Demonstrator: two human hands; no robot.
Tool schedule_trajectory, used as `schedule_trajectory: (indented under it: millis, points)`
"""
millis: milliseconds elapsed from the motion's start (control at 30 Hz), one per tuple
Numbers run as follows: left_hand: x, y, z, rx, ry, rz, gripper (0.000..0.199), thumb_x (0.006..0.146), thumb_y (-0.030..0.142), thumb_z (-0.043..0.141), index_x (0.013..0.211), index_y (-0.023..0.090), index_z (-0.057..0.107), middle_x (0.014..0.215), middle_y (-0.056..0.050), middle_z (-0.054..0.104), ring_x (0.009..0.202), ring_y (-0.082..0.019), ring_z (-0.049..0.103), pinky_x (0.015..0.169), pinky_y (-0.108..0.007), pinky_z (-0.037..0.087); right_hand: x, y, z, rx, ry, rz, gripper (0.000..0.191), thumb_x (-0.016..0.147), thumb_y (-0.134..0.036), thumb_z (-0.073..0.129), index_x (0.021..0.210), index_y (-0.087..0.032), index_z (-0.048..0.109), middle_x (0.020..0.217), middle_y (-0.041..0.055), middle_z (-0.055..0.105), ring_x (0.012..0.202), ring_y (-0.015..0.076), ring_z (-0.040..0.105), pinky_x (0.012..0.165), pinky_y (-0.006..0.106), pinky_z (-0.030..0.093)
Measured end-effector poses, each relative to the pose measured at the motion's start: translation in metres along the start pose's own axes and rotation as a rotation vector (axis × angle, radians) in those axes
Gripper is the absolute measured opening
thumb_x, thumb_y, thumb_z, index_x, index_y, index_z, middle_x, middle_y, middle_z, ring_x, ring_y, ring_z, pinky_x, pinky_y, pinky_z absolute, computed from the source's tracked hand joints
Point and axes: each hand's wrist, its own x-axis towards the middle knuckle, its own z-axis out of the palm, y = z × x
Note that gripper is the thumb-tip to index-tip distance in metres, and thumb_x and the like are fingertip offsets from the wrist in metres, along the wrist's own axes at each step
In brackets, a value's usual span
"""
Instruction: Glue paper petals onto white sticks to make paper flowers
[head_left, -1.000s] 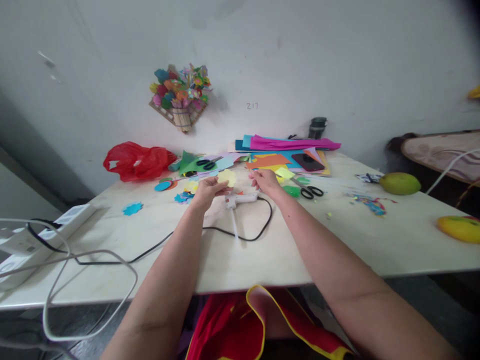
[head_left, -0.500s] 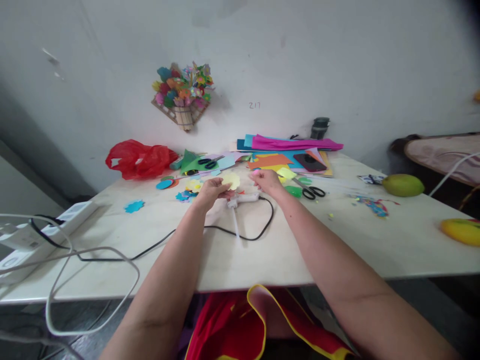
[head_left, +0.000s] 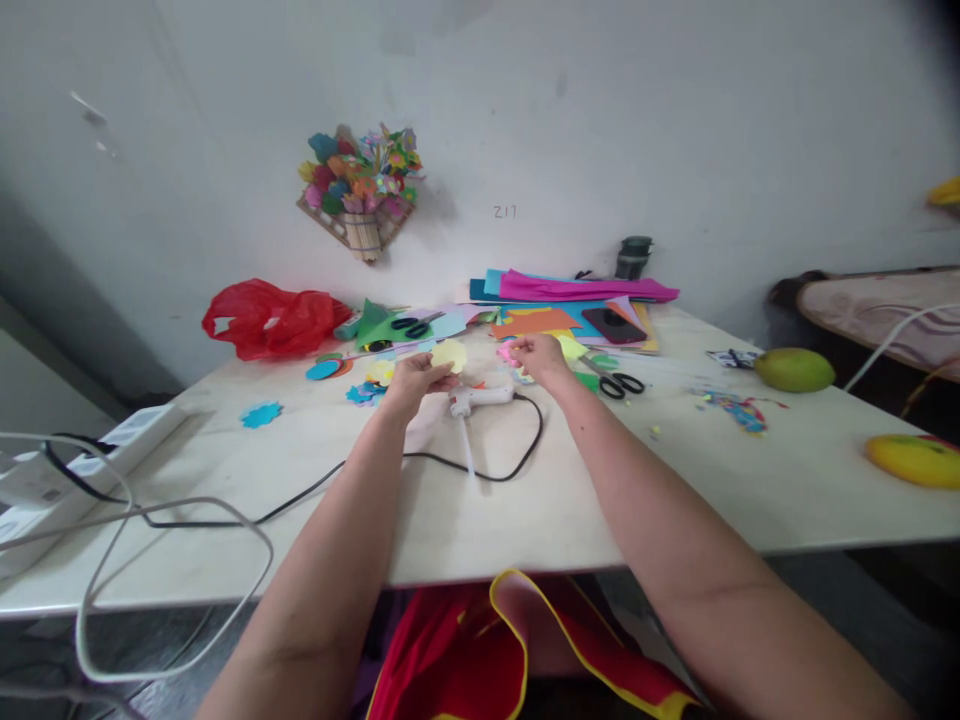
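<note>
Between its thumb and fingers, my left hand pinches a pale yellow scalloped paper piece. My right hand is closed at the fingertips on a small pink piece, a short way to the right. Just below and between both hands lies a white glue gun, its black cord curving toward me. Black-handled scissors rest right of my right hand, beside yellow and green paper.
Colored sheets and a phone lie at the back. A red plastic bag is back left, a power strip at left. Two mango-like fruits sit at right. A blue paper flower lies left.
The view has shifted slightly, so most things sit a little further left. More of the pink piece shows at my right fingertips. Both hands keep nearly the same places.
</note>
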Motion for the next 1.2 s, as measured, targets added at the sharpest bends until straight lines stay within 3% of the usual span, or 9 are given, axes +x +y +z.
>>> schedule_trajectory:
  millis: [133, 233, 433, 667, 867, 967, 1200]
  points:
    - [0.001, 0.0, -0.001, -0.015, 0.025, 0.012, 0.03, 0.057, 0.028, 0.074, 0.068, 0.011, 0.053, 0.058, -0.003, 0.063, 0.054, -0.014, 0.063, 0.053, -0.023, 0.051, 0.004, 0.004, -0.003, 0.05, 0.055, 0.026, 0.022, 0.074, -0.012, 0.046, 0.09, -0.011, 0.062, 0.077, 0.0066, 0.065, 0.052, 0.0094, 0.058, 0.043, 0.018, 0.043]
    - [0.0, 0.002, -0.001, -0.014, 0.055, 0.014, 0.03, 0.058, 0.03, 0.073, 0.071, 0.01, 0.055, 0.06, -0.004, 0.064, 0.053, -0.013, 0.062, 0.053, -0.022, 0.051, 0.007, 0.008, -0.006, 0.028, 0.066, 0.037, 0.021, 0.078, -0.017, 0.044, 0.087, -0.011, 0.062, 0.076, 0.0069, 0.066, 0.05, 0.0093, 0.057, 0.044, 0.019, 0.043]
    - [-0.001, 0.004, 0.001, -0.031, 0.096, 0.019, 0.03, 0.056, 0.03, 0.073, 0.071, 0.01, 0.056, 0.058, -0.003, 0.063, 0.051, -0.011, 0.06, 0.052, -0.021, 0.05, 0.003, 0.009, -0.009, -0.342, 0.04, -0.02, 0.036, 0.078, -0.042, 0.045, 0.065, -0.014, 0.065, 0.065, 0.0053, 0.065, 0.061, 0.0146, 0.059, 0.054, 0.022, 0.042]
    - [0.004, -0.001, -0.001, -0.031, 0.138, 0.019, 0.026, 0.058, 0.029, 0.071, 0.07, 0.01, 0.058, 0.057, -0.002, 0.061, 0.054, -0.013, 0.062, 0.055, -0.022, 0.052, 0.007, 0.009, 0.004, -0.582, -0.059, -0.024, 0.022, 0.072, -0.026, 0.054, 0.087, -0.023, 0.069, 0.092, 0.0021, 0.067, 0.083, 0.0162, 0.059, 0.066, 0.022, 0.041]
    - [0.004, -0.002, -0.001, -0.038, 0.137, 0.042, 0.029, 0.058, 0.028, 0.07, 0.077, 0.01, 0.058, 0.061, -0.003, 0.063, 0.058, -0.014, 0.063, 0.055, -0.022, 0.051, 0.013, 0.0, 0.012, -0.744, -0.203, 0.012, 0.021, 0.071, -0.031, 0.055, 0.083, -0.023, 0.07, 0.093, 0.0057, 0.066, 0.083, 0.0198, 0.06, 0.067, 0.026, 0.043]
    - [0.004, -0.001, -0.001, -0.036, 0.134, 0.042, 0.027, 0.059, 0.028, 0.07, 0.076, 0.01, 0.057, 0.06, -0.004, 0.063, 0.058, -0.014, 0.064, 0.055, -0.022, 0.051, 0.013, -0.006, 0.015, -0.778, -0.264, 0.048, 0.02, 0.071, -0.025, 0.055, 0.085, -0.025, 0.069, 0.099, 0.0056, 0.065, 0.086, 0.0212, 0.06, 0.069, 0.029, 0.045]
    - [0.003, 0.0, 0.0, -0.06, 0.142, 0.037, 0.027, 0.061, 0.027, 0.07, 0.077, 0.01, 0.056, 0.061, -0.004, 0.063, 0.058, -0.015, 0.064, 0.055, -0.022, 0.052, 0.014, -0.008, 0.016, -0.854, -0.263, 0.028, 0.023, 0.071, -0.02, 0.054, 0.089, -0.025, 0.068, 0.099, 0.0063, 0.066, 0.089, 0.0203, 0.06, 0.073, 0.028, 0.044]
